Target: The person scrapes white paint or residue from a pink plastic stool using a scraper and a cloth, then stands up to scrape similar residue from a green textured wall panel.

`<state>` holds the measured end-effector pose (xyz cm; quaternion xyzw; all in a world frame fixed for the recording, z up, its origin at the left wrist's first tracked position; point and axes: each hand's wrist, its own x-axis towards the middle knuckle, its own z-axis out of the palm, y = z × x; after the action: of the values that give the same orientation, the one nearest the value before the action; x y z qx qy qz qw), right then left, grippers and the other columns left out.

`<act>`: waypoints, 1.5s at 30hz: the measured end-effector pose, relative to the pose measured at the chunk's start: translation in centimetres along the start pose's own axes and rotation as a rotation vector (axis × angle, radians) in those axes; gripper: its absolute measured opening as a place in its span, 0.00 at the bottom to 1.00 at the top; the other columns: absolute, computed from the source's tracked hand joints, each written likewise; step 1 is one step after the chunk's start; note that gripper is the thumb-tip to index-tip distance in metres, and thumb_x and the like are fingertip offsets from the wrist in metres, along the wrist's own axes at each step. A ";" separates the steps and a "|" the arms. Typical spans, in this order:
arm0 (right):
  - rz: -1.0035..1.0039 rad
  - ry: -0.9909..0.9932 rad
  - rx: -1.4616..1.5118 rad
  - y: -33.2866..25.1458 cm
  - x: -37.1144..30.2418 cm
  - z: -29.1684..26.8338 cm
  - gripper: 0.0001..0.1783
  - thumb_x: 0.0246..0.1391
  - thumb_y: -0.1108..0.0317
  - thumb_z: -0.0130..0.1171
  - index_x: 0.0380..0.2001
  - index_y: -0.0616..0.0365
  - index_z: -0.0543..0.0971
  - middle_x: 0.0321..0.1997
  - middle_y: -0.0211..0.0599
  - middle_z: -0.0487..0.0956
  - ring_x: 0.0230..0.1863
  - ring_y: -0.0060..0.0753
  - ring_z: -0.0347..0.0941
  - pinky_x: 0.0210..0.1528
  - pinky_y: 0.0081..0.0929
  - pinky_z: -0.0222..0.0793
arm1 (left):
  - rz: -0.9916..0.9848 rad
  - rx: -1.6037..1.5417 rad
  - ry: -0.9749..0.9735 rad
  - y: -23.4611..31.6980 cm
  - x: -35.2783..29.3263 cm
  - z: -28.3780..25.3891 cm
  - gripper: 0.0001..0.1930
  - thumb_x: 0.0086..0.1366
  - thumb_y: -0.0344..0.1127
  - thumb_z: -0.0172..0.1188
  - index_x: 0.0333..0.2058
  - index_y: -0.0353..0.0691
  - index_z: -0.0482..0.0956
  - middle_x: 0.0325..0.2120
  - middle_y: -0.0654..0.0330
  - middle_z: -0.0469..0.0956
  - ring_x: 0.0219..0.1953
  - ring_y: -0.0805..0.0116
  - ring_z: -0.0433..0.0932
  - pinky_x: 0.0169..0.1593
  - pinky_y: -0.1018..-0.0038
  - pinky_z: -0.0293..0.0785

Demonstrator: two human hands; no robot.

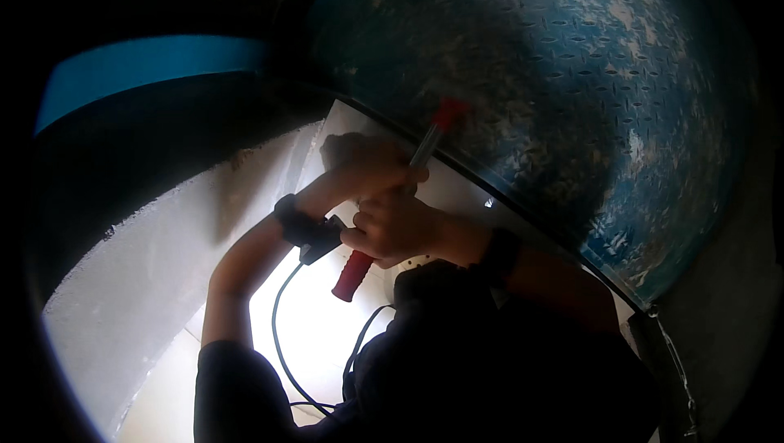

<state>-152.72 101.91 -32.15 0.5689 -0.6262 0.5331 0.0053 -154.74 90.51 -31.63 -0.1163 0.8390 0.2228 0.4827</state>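
One tool with a ribbed red handle and grey metal shaft (353, 278) slants towards a worn blue tread-patterned metal plate (629, 104). The right hand (398, 227) grasps it; the left hand (377, 168) has a grip I cannot tell. Likely stiff, best held by its ribbed handle.

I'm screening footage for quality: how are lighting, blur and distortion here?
Head view: pale floor glares white, dark sleeve loses detail; head view: the tool's red end is blurred, its red grip sharper; head view: the blue tread plate bows toward the rim.
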 end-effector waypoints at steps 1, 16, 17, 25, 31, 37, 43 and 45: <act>-0.023 -0.040 -0.031 0.4 0.0 0.2 0.10 0.28 0.71 0.62 0.15 0.53 0.70 0.11 0.34 0.70 0.16 0.31 0.69 0.31 0.31 0.66 | 0.076 -0.044 0.046 -0.3 0.7 0.4 0.19 0.49 0.56 0.56 0.24 0.47 0.82 0.20 0.60 0.78 0.26 0.65 0.77 0.35 0.67 0.68; -0.064 -0.107 -0.090 1.6 -0.2 -0.1 0.13 0.21 0.68 0.65 0.16 0.51 0.72 0.12 0.29 0.71 0.18 0.29 0.70 0.31 0.31 0.64 | 0.257 0.246 0.398 3.1 1.0 -1.4 0.24 0.55 0.55 0.53 0.33 0.37 0.80 0.24 0.56 0.79 0.28 0.65 0.78 0.36 0.66 0.68; -0.077 -0.111 -0.138 2.3 -0.1 -0.3 0.13 0.22 0.68 0.66 0.17 0.51 0.73 0.13 0.29 0.72 0.19 0.28 0.70 0.29 0.29 0.64 | 0.273 0.039 0.202 2.9 1.7 -1.8 0.24 0.55 0.54 0.53 0.35 0.37 0.79 0.25 0.55 0.79 0.27 0.63 0.78 0.35 0.67 0.69; -0.099 -0.229 -0.054 1.2 -1.4 -1.0 0.15 0.16 0.66 0.65 0.16 0.52 0.73 0.12 0.32 0.72 0.17 0.34 0.71 0.32 0.34 0.65 | 0.343 -0.174 0.049 2.2 1.8 -1.0 0.26 0.53 0.53 0.57 0.40 0.34 0.76 0.30 0.49 0.79 0.32 0.57 0.78 0.40 0.65 0.71; 0.195 -0.064 0.280 0.7 -1.4 -0.5 0.12 0.21 0.68 0.64 0.15 0.52 0.72 0.12 0.33 0.72 0.16 0.35 0.70 0.30 0.35 0.65 | 0.298 -0.051 -0.074 2.0 2.5 -0.4 0.24 0.51 0.54 0.57 0.35 0.36 0.79 0.29 0.49 0.78 0.34 0.57 0.78 0.40 0.64 0.71; 0.194 -0.171 0.184 0.3 -2.7 0.9 0.10 0.23 0.69 0.63 0.16 0.54 0.74 0.12 0.36 0.73 0.18 0.38 0.73 0.30 0.36 0.67 | 0.245 0.171 0.378 1.0 2.2 2.8 0.27 0.53 0.60 0.53 0.26 0.37 0.81 0.20 0.51 0.78 0.27 0.58 0.78 0.37 0.63 0.70; 0.257 -0.181 0.245 0.2 -2.3 2.6 0.13 0.23 0.68 0.67 0.18 0.55 0.75 0.16 0.38 0.75 0.21 0.39 0.75 0.34 0.39 0.69 | 0.087 0.088 -0.011 1.2 2.6 -0.2 0.28 0.53 0.61 0.52 0.30 0.38 0.81 0.23 0.52 0.78 0.28 0.58 0.78 0.37 0.65 0.70; 0.502 -0.178 0.436 0.5 -2.4 2.3 0.13 0.24 0.68 0.67 0.19 0.55 0.75 0.17 0.39 0.76 0.22 0.40 0.75 0.37 0.40 0.70 | 0.054 0.157 0.020 1.4 3.0 -0.2 0.28 0.54 0.60 0.52 0.32 0.38 0.80 0.23 0.52 0.78 0.28 0.58 0.78 0.38 0.65 0.70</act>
<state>-150.86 101.91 -34.96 0.4291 -0.6159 0.5875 -0.3023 -157.03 91.73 -33.77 -0.0577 0.8614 0.1680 0.4758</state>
